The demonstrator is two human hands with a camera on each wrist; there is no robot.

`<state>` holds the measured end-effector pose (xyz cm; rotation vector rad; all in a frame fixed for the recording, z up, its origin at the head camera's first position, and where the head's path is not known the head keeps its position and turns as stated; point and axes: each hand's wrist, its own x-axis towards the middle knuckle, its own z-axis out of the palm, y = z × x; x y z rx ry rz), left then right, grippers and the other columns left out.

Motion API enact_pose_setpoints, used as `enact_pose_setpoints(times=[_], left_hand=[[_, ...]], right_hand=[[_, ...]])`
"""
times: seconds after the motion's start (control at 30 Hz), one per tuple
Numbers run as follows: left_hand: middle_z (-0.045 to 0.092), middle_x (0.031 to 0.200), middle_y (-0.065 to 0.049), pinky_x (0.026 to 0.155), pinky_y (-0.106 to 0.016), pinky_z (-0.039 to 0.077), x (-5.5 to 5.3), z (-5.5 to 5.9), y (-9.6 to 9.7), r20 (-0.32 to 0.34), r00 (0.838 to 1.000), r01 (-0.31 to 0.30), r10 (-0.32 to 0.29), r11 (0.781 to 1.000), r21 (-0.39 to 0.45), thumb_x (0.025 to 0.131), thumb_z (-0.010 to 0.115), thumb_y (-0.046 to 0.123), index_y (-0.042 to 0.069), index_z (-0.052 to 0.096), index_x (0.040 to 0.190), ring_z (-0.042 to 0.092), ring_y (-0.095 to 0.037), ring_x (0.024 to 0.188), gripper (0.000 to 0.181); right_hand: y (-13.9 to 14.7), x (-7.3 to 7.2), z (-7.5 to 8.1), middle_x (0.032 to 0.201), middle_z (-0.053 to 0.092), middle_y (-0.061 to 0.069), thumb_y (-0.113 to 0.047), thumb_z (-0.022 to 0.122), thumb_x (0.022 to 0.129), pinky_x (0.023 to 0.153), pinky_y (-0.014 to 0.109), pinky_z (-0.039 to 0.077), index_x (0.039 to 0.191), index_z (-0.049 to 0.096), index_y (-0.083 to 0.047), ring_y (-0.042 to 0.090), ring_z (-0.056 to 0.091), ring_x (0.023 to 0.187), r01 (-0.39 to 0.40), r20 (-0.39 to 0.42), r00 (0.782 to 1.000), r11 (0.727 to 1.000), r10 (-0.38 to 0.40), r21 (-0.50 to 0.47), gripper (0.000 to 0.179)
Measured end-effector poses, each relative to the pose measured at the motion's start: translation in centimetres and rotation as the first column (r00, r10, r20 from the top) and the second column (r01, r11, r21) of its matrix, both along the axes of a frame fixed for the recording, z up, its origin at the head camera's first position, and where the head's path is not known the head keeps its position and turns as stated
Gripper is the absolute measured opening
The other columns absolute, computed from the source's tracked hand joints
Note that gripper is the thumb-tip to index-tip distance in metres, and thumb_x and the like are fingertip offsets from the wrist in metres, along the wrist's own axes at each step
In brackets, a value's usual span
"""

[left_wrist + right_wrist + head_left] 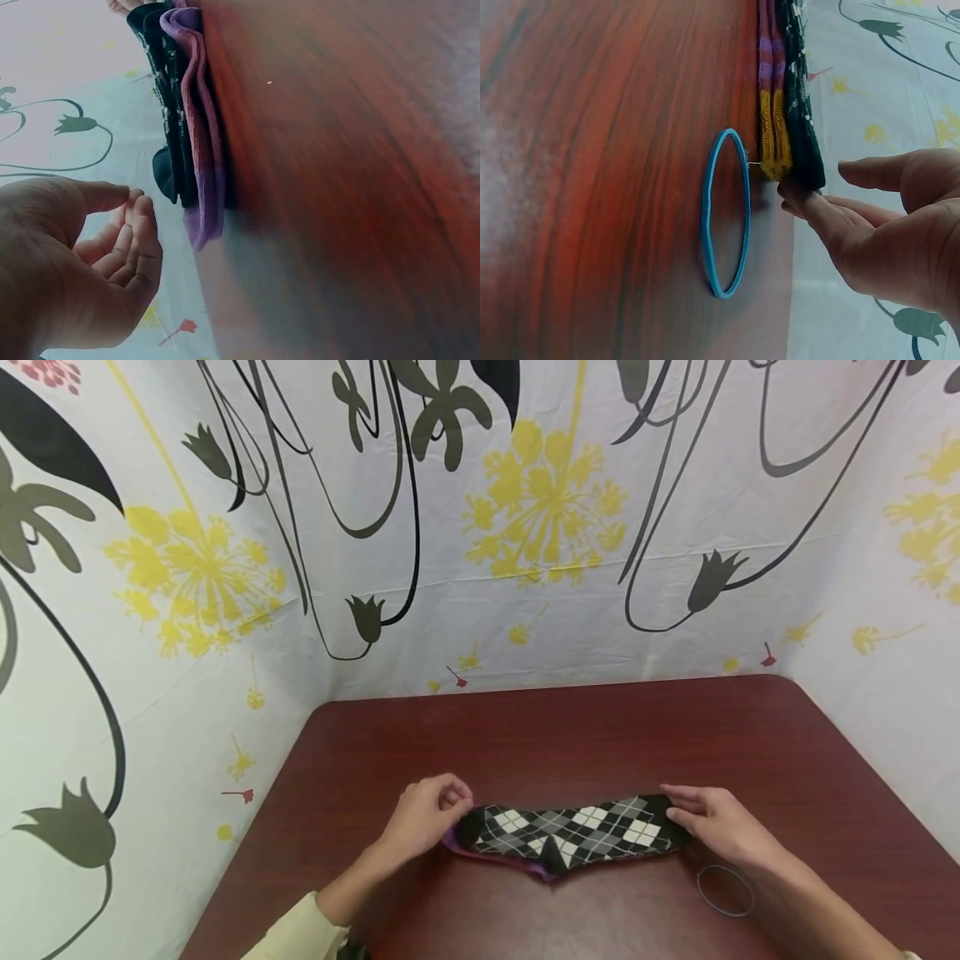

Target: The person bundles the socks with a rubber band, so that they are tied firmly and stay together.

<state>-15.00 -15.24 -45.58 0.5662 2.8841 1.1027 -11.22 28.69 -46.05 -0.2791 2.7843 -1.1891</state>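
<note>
A pair of black, grey and white argyle socks [577, 828] lies lengthwise on top of purple socks [202, 120] on the table. In the right wrist view, the lower pair has yellow ends [775, 135]. My left hand [431, 810] is beside the left end of the stack, with fingers loosely curled and thumb and index fingertips close together; nothing shows between them. At the opposite end is my right hand [723, 822]. Its fingertips touch the black sock's end from below in the right wrist view, while the thumb stands apart.
A thin blue rubber band [707, 210] lies on the table near the right hand. The reddish-brown wooden table [525, 743] has rounded far corners. Pale flower-patterned cloth [555, 635] hangs behind it and along both sides.
</note>
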Motion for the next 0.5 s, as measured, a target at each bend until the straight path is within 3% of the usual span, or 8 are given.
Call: enact_pose_setpoints(times=[0.13, 0.23, 0.37, 0.5], left_hand=[[0.072, 0.086, 0.01, 0.071, -0.028, 0.055, 0.0, -0.3, -0.2, 0.037, 0.999, 0.032, -0.03, 0.998, -0.054, 0.094, 0.083, 0.017, 0.012, 0.077, 0.105, 0.066, -0.005, 0.076, 0.013], [0.072, 0.087, 0.009, 0.072, -0.029, 0.055, 0.2, -0.6, -0.4, 0.064, 0.997, 0.043, -0.038, 0.997, -0.069, 0.092, 0.085, 0.017, 0.011, 0.077, 0.107, 0.067, -0.005, 0.077, 0.018], [0.071, 0.086, 0.01, 0.073, -0.029, 0.055, 0.4, -0.9, -0.5, 0.068, 0.997, 0.045, -0.04, 0.997, -0.069, 0.091, 0.086, 0.017, 0.012, 0.077, 0.107, 0.066, -0.004, 0.076, 0.019], [0.069, 0.083, 0.011, 0.072, -0.027, 0.055, 0.6, -1.2, -0.4, 0.057, 0.998, 0.036, -0.032, 0.997, -0.073, 0.09, 0.086, 0.016, 0.012, 0.077, 0.103, 0.064, -0.002, 0.073, 0.016]], right_hand=[[0.2, 0.1, 0.0, 0.139, 0.062, 0.032, -0.008, 0.07, 0.102, 0.078, 0.024, 0.057, 0.14, 0.061, 0.011, 0.042, 0.069, 0.119, 0.027, 0.031, 0.999, 0.999, -0.027, -0.023, 0.043], [0.3, 0.2, -0.1, 0.132, 0.068, 0.03, -0.009, 0.073, 0.1, 0.074, 0.023, 0.057, 0.138, 0.064, 0.009, 0.028, 0.073, 0.109, 0.06, 0.05, 0.997, 0.997, -0.057, -0.052, 0.043], [0.3, 0.3, -0.2, 0.124, 0.072, 0.028, -0.009, 0.075, 0.099, 0.071, 0.024, 0.057, 0.136, 0.066, 0.01, 0.009, 0.071, 0.097, 0.105, 0.081, 0.992, 0.987, -0.096, -0.119, 0.043], [0.4, 0.2, -0.3, 0.123, 0.072, 0.028, -0.009, 0.077, 0.098, 0.072, 0.024, 0.06, 0.133, 0.068, 0.01, 0.004, 0.072, 0.094, 0.136, 0.108, 0.987, 0.978, -0.12, -0.159, 0.041]])
